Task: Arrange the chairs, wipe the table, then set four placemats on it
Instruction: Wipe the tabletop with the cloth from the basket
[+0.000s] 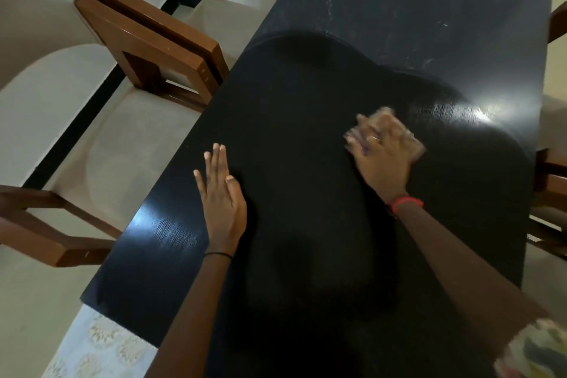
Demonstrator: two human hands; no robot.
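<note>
Pressing a pale cloth (386, 115) onto the black table (306, 95), right of centre, the right hand (382, 159) shows spread fingers, blurred. The left hand (221, 202) rests flat nearby, fingers together. Wooden chairs (159, 49) line the table's left edge.

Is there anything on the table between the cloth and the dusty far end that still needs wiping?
Nothing visible. The right hand presses the cloth on the table; only bare surface lies before the dusty far end. The left hand rests flat nearer the camera, out of the path.
</note>
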